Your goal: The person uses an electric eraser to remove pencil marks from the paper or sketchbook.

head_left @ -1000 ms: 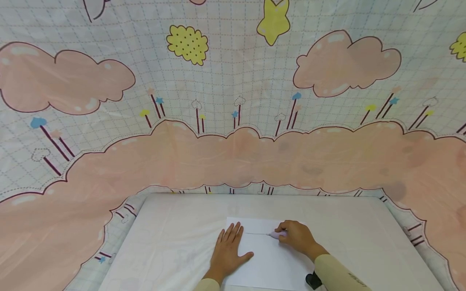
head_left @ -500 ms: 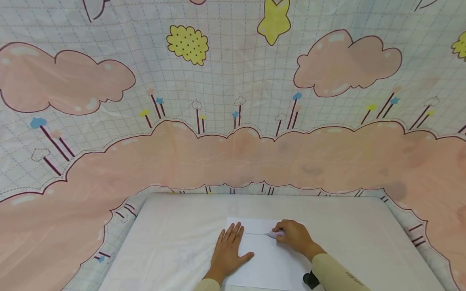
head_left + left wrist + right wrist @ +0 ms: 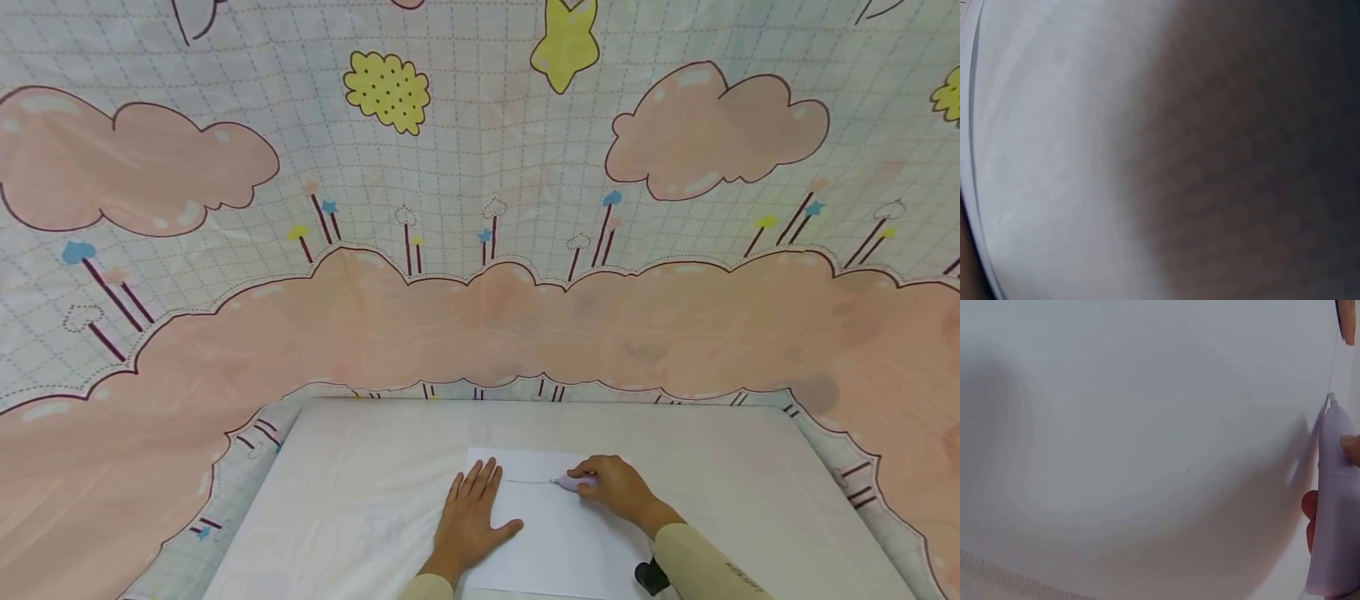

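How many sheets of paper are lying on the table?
1. The sheet of paper lies at the table's near edge, under the left hand; more sheets could hide beneath it.

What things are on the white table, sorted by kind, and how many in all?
Sheet of paper: 1
Lilac pen-like tool, held in the right hand: 1
Hands: 2, the left hand pressed flat on the sheet
Total: 4

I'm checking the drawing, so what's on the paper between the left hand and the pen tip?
In the head view, a thin drawn line runs across bare paper between the left hand and the pen gripped by the right hand.
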Demonstrator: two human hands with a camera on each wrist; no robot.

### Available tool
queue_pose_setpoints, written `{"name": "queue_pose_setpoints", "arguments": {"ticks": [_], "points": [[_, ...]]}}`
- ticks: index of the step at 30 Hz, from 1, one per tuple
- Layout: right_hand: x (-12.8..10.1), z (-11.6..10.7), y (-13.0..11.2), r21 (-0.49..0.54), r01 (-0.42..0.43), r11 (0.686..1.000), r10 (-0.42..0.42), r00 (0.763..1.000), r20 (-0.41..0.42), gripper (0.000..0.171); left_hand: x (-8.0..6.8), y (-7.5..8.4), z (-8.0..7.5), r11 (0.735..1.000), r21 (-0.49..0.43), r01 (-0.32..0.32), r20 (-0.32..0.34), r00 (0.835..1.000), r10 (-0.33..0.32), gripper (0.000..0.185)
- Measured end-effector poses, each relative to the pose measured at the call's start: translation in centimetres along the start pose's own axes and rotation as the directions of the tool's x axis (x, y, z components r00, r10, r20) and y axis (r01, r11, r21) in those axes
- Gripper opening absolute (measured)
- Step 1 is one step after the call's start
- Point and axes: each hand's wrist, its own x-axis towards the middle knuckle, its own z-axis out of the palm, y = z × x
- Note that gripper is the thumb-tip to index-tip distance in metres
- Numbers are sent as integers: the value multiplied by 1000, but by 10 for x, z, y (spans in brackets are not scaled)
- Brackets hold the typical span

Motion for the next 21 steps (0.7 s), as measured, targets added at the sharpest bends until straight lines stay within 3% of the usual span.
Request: {"name": "queue_pose_setpoints", "arguments": {"ticks": [5, 21], "points": [[-2, -2, 1, 23, 54, 998, -54, 998, 21, 18, 0, -1, 1, 1000, -1, -2, -3, 1000, 2, 93], [0, 5, -8, 7, 27, 1000, -27, 1000, 0, 18, 0, -1, 3, 1000, 22, -6, -19, 1000, 6, 94]]}}
